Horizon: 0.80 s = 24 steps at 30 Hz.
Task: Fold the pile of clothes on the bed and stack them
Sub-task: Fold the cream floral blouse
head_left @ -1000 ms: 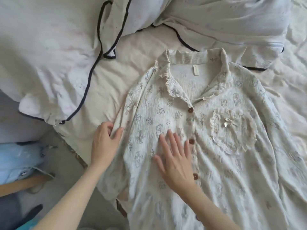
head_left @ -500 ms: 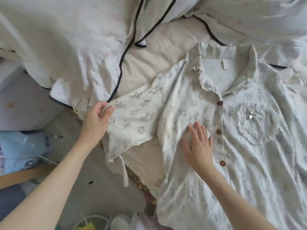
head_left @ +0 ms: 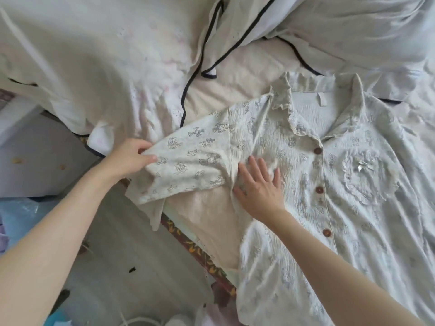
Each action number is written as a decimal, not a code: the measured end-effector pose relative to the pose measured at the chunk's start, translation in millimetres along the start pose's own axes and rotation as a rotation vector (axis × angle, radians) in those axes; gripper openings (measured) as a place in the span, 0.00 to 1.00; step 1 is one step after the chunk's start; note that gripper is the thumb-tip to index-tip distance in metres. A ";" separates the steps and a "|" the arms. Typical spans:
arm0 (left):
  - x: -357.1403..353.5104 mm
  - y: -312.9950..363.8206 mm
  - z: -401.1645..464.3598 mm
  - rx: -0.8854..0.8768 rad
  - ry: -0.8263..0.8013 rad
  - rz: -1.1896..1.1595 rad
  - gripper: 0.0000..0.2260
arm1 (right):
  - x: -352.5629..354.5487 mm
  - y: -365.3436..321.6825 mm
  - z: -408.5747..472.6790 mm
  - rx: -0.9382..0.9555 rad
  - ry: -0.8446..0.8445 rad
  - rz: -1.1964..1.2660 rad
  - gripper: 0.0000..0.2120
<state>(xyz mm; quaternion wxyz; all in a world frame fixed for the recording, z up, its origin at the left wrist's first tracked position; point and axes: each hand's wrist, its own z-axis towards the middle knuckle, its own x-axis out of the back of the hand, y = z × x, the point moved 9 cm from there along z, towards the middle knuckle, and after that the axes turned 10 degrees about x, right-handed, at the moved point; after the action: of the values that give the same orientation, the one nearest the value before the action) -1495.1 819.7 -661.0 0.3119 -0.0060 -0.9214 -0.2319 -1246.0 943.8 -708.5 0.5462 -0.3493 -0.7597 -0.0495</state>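
Observation:
A pale printed pyjama shirt (head_left: 341, 184) with brown buttons and a lace heart pocket lies face up on the bed (head_left: 247, 74). Its left sleeve (head_left: 188, 165) is stretched out flat toward the bed's edge. My left hand (head_left: 131, 158) pinches the sleeve's cuff between thumb and fingers. My right hand (head_left: 259, 187) presses flat, fingers spread, on the shirt's front beside the sleeve seam.
White pillows and bedding with dark piping (head_left: 117, 55) fill the top of the bed. The bed's edge (head_left: 188, 241) runs diagonally, with grey floor (head_left: 122, 255) below it. A blue plastic bag (head_left: 21, 212) lies on the floor at the left.
My left hand has pulled the sleeve out from the shirt's side and stretched it leftward. My right hand slid left to the sleeve seam. The view shifted left.

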 end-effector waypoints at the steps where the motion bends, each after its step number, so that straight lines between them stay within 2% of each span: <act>1: -3.1 -7.4 -0.3 0.044 -0.068 0.016 0.07 | 4.9 -3.6 -2.8 -0.006 0.042 0.039 0.26; 3: -6.7 -15.4 -5.4 0.086 -0.151 -0.020 0.05 | 21.2 -17.8 -15.4 0.015 0.206 0.133 0.19; 5: -3.7 -12.5 -12.9 0.051 -0.127 -0.063 0.01 | 37.6 -36.1 -32.7 0.027 0.391 0.239 0.10; 6: -1.2 -8.7 -17.4 0.016 -0.085 -0.079 0.01 | 39.0 -45.5 -38.8 0.008 0.411 0.349 0.08; 10: -1.8 11.7 -42.0 -0.120 0.064 -0.049 0.06 | 3.9 -77.2 -34.7 -0.295 0.138 1.137 0.12; 13: -16.4 23.7 -64.0 -0.202 0.071 0.001 0.06 | 6.7 -92.1 -16.9 -0.410 0.151 1.570 0.14; 15: -40.4 25.8 -76.0 -0.233 -0.078 0.011 0.01 | 14.5 -95.6 -6.1 -0.423 0.154 1.638 0.16; 17: -64.0 21.3 -83.6 -0.246 -0.211 0.025 0.06 | 21.0 -93.7 -1.2 -0.421 0.171 1.605 0.13; 19: -65.1 14.8 -78.9 -0.221 -0.150 -0.035 0.07 | 20.2 -87.7 -2.3 -0.444 0.179 1.602 0.09; 22: -57.8 -0.4 -61.6 -0.128 -0.003 -0.151 0.11 | 9.6 -81.5 -11.5 -0.485 0.133 1.711 0.12; 24: -72.3 -5.5 -54.2 -0.094 -0.093 -0.159 0.16 | 3.6 -78.8 -16.4 -0.493 0.120 1.782 0.12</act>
<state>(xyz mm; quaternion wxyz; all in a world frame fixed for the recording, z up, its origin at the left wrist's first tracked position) -1406.8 801.1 -667.2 0.2490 0.0418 -0.9204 -0.2985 -1279.6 878.8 -674.8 0.3312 -0.9076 -0.1488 0.2107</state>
